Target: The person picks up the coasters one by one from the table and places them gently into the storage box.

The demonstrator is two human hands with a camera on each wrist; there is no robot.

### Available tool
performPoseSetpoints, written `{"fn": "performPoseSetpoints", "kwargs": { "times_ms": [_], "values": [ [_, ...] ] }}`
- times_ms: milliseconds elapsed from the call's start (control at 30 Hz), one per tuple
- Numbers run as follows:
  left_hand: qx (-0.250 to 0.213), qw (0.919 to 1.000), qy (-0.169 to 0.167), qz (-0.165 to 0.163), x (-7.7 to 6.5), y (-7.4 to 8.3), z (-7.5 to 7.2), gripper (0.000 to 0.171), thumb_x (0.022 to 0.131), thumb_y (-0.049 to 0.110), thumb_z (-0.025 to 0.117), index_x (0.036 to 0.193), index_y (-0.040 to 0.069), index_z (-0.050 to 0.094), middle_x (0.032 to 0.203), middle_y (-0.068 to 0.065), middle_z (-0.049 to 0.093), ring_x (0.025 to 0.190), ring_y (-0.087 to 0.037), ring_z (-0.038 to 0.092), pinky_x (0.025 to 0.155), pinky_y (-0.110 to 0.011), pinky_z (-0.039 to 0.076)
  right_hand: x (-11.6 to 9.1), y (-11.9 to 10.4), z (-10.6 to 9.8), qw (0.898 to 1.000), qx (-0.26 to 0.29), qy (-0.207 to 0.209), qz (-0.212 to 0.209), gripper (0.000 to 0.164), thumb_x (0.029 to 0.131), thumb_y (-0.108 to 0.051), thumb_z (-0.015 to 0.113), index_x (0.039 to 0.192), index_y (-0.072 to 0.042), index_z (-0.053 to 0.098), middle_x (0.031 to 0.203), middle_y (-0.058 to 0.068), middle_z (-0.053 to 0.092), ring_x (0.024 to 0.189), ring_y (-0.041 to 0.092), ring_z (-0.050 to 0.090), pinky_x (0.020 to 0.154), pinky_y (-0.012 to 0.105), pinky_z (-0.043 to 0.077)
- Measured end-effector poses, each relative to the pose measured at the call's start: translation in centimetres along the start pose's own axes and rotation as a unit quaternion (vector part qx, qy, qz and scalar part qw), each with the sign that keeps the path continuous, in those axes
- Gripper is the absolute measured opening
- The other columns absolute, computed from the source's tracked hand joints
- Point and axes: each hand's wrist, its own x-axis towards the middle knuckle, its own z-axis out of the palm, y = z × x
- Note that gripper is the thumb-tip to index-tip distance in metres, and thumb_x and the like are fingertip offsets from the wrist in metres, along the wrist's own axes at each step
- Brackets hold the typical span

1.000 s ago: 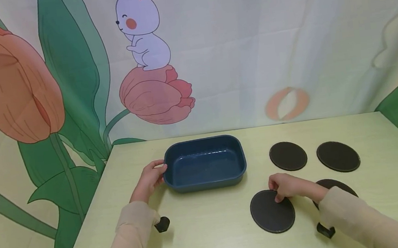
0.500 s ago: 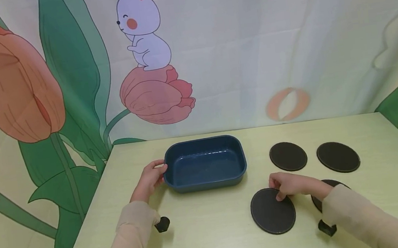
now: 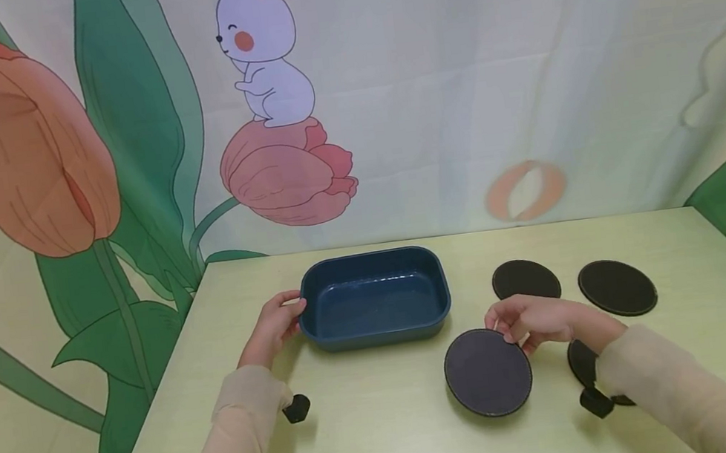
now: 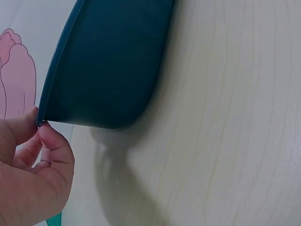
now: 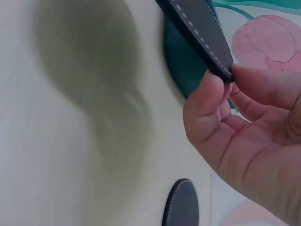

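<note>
A dark blue rectangular dish (image 3: 382, 335) stands on the pale table, its inside bare. My left hand (image 3: 274, 328) pinches its left rim between thumb and fingers, which the left wrist view shows closely at the dish's rim (image 4: 52, 70). Right of the dish, my right hand (image 3: 535, 320) pinches the edge of a round black coaster (image 3: 487, 373) with stitching round its border. That coaster (image 5: 200, 35) is lifted off the table, as its shadow in the right wrist view shows.
Two more black coasters lie at the back right, one coaster (image 3: 525, 277) partly behind my right hand and another coaster (image 3: 617, 287) farther right. A third coaster (image 3: 583, 364) is partly hidden by my right sleeve (image 3: 656, 380). A patterned curtain (image 3: 416, 101) hangs behind the table.
My right hand has raised the coaster off the table and tilted it. It has moved slightly toward the back. My left hand stays on the dish, which has not moved.
</note>
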Motion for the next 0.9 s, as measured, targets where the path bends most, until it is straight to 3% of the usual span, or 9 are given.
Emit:
{"fn": "performPoseSetpoints", "kwargs": {
  "times_ms": [233,533,900],
  "values": [
    [-0.002,1.0,0.002,0.009,-0.2,0.0,0.1,0.038,0.088,0.013,0.053,0.124,0.006,0.044,0.073,0.004,0.053,0.054,-0.006,0.047,0.052,-0.019,0.039,0.5,-1.4,-0.1,0.999,0.036,-0.004,-0.03,0.023,0.077,0.007,0.048,0.098,-0.005,0.048,0.079,0.0,0.049,0.067,0.012,0.048,0.055,0.027,0.044],
    [-0.003,1.0,0.009,0.002,-0.1,0.2,0.1,0.038,0.088,0.015,0.053,0.125,0.007,0.044,0.083,-0.001,0.053,0.059,-0.009,0.048,0.053,-0.019,0.039,2.9,-2.2,0.5,0.991,0.115,0.036,-0.065,0.018,0.083,0.002,0.049,0.096,-0.01,0.05,0.078,-0.002,0.052,0.067,0.012,0.052,0.06,0.028,0.047],
    [0.006,0.9999,0.013,-0.003,0.0,0.0,0.1,0.037,0.089,0.016,0.053,0.124,0.009,0.045,0.091,-0.005,0.053,0.063,-0.011,0.049,0.054,-0.02,0.039,5.5,-4.3,1.7,0.979,0.164,0.085,-0.087,0.017,0.086,0.003,0.043,0.099,-0.007,0.044,0.074,-0.003,0.049,0.063,0.01,0.05,0.062,0.027,0.047]
  ]
}}
